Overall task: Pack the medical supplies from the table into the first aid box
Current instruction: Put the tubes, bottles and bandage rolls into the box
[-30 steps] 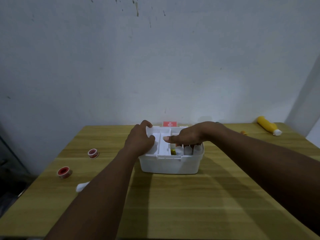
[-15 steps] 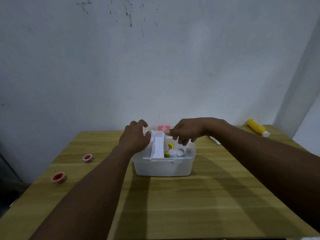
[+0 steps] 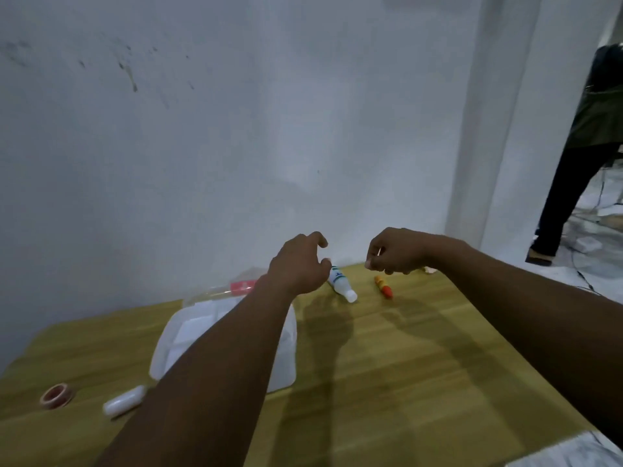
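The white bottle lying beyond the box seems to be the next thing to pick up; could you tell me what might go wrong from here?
1. The white bottle lies on its side on the table; a clumsy touch from the left hand could roll it away.
2. The left forearm crosses over the open first aid box and might knock it.
3. The tape roll and the white roll sit near the left edge, easy to overlook or sweep off.
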Action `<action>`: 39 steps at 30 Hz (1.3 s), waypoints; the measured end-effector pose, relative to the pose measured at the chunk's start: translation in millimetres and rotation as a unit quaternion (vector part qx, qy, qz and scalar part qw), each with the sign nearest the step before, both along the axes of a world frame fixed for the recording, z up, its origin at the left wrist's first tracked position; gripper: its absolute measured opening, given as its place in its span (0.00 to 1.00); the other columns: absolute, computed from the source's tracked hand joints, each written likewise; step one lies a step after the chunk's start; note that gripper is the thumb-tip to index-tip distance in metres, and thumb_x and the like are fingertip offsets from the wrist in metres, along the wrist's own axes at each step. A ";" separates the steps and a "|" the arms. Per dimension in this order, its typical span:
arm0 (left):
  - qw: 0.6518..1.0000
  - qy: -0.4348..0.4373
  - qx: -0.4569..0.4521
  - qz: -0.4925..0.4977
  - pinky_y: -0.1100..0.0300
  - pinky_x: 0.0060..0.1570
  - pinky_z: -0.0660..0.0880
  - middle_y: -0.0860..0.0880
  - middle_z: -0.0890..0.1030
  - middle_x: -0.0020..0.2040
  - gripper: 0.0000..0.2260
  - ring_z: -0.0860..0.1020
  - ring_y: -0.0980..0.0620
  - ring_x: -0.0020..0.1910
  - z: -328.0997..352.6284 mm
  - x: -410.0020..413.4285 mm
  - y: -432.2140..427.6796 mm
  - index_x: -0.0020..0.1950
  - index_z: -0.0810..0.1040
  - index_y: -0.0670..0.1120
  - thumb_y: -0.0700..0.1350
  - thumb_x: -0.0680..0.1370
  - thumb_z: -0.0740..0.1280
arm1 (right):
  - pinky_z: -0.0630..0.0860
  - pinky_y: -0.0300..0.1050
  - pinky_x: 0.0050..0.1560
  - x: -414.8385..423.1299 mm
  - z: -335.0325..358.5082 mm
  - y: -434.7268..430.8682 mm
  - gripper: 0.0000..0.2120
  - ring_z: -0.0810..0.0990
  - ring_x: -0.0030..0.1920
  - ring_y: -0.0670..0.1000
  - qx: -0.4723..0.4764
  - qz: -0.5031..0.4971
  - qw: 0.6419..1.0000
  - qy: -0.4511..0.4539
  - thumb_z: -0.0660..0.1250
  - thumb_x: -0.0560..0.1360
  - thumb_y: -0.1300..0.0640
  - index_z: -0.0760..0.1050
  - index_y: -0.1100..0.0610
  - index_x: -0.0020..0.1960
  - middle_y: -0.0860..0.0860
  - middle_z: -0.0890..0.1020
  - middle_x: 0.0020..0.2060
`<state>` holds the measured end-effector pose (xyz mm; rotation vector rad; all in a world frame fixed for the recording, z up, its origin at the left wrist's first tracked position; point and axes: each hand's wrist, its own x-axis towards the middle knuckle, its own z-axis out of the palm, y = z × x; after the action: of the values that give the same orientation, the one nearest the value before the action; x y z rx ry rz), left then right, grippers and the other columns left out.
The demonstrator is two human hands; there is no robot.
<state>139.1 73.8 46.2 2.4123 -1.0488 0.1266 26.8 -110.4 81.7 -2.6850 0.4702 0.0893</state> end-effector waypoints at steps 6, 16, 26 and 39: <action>0.982 -0.014 0.177 -0.060 0.48 0.57 0.74 0.47 0.71 0.64 0.23 0.72 0.44 0.64 -33.4 11.7 -62.1 0.69 0.72 0.56 0.50 0.74 0.71 | 0.74 0.45 0.52 -2.7 -46.9 -78.5 0.10 0.77 0.54 0.53 -0.043 -0.097 0.994 -0.031 0.69 0.75 0.53 0.81 0.56 0.52 0.53 0.81 0.55; 0.929 -0.143 0.309 -0.145 0.52 0.44 0.67 0.47 0.72 0.62 0.14 0.67 0.45 0.62 -74.2 36.9 -103.0 0.62 0.80 0.55 0.45 0.78 0.64 | 0.74 0.54 0.60 31.1 -126.2 -148.2 0.25 0.74 0.60 0.62 -0.079 -0.183 0.979 0.049 0.68 0.65 0.48 0.72 0.46 0.63 0.59 0.73 0.60; 0.988 -0.113 0.080 -0.075 0.51 0.50 0.76 0.52 0.80 0.55 0.10 0.78 0.47 0.55 -41.9 37.3 -84.4 0.57 0.80 0.54 0.55 0.77 0.69 | 0.77 0.54 0.43 15.8 -109.8 -134.5 0.06 0.77 0.42 0.56 -0.148 -0.109 0.972 -0.148 0.55 0.81 0.54 0.71 0.49 0.53 0.54 0.80 0.44; 0.981 0.072 -0.173 0.060 0.46 0.46 0.83 0.45 0.85 0.40 0.13 0.83 0.46 0.39 49.0 52.2 76.2 0.48 0.84 0.43 0.49 0.70 0.79 | 0.73 0.44 0.39 33.7 37.0 51.5 0.11 0.77 0.40 0.50 -0.040 0.095 0.960 -0.261 0.63 0.79 0.51 0.77 0.57 0.54 0.47 0.77 0.39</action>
<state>191.3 150.0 95.2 2.1318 -0.7483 0.1590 60.5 -58.9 118.8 -2.6762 0.0502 -0.5815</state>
